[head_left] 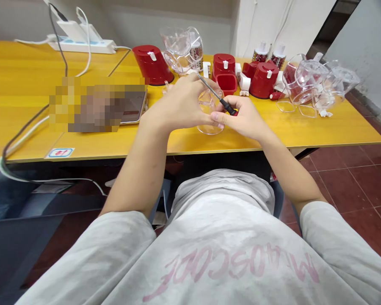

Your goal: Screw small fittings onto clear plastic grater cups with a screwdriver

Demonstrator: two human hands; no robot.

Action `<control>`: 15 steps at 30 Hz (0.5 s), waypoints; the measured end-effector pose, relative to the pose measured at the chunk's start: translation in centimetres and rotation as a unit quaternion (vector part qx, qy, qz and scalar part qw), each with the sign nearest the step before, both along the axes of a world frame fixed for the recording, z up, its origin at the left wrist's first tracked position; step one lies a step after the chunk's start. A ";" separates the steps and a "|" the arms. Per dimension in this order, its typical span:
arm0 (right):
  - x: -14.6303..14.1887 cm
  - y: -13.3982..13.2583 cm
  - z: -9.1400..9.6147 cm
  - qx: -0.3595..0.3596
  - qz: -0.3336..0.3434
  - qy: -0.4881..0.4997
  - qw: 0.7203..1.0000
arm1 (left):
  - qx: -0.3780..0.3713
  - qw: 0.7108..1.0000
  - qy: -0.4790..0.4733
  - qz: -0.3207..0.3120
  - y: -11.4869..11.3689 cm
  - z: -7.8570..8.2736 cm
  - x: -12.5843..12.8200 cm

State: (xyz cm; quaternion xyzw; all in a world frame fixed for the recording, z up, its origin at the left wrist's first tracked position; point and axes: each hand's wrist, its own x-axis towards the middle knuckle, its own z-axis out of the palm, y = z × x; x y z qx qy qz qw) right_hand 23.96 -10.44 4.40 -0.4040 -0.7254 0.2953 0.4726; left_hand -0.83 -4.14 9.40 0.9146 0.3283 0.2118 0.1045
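Over the yellow table's (305,127) near edge, the left hand (180,103) clasps a clear part (209,127), mostly hidden behind it. The right hand (246,118) pinches a screwdriver (215,95), its tip hard to make out.

Bright, even light fills the room, seemingly from overhead, and the yellow bench (25,84) shows a soft sheen without harsh glare. Shadows are faint: only a pale one lies beneath the left hand (180,103) and right hand (246,118), both sharp with no motion blur. The screwdriver (211,91) shaft carries a thin highlight, and the clear cup (209,127) and clear containers (317,84) catch small white glints. Beneath the bench the light drops to dim shadow. A blocky pixelated patch (95,103) hides part of the benchtop. Wide-angle distortion bows the bench edge and stretches the grey shirt (225,237) near the bottom.
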 end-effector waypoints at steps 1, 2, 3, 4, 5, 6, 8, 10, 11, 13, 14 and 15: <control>-0.2 0.0 -0.1 -0.007 -0.003 0.002 1.000 | 0.000 1.000 -0.004 0.002 -0.1 0.0 0.1; -0.3 -0.1 -0.1 -0.009 -0.012 0.002 1.000 | 0.000 1.000 -0.008 0.003 -0.1 0.0 0.1; -0.3 -0.1 -0.1 -0.006 -0.026 0.000 1.000 | -0.002 1.000 -0.010 0.005 -0.1 0.1 0.2; -0.3 -0.1 -0.1 -0.001 -0.042 -0.006 0.999 | -0.007 1.000 -0.010 0.006 -0.2 0.1 0.2; -0.3 -0.2 0.0 0.006 -0.059 -0.014 0.998 | -0.013 1.000 -0.009 0.009 -0.3 0.2 0.2; -0.3 -0.2 0.1 0.010 -0.073 -0.024 0.997 | -0.018 1.000 -0.006 0.012 -0.4 0.3 0.2; -0.2 -0.3 0.2 0.008 -0.089 -0.043 0.995 | -0.023 0.999 0.002 0.024 -0.7 0.5 0.3; -0.2 -0.3 0.4 0.005 -0.090 -0.057 0.994 | -0.021 0.999 0.009 0.043 -1.0 0.6 0.5; -0.1 -0.3 0.4 0.006 -0.089 -0.061 0.994 | -0.019 0.998 0.013 0.052 -1.2 0.6 0.6; -0.2 -0.3 0.3 0.009 -0.089 -0.065 0.994 | -0.015 0.997 0.023 0.070 -1.5 0.7 0.9; -0.2 -0.3 0.2 0.010 -0.089 -0.064 0.994 | -0.012 0.997 0.030 0.075 -1.6 0.8 0.9; -0.2 -0.2 0.2 0.010 -0.089 -0.063 0.994 | -0.007 0.996 0.037 0.079 -1.7 0.8 1.0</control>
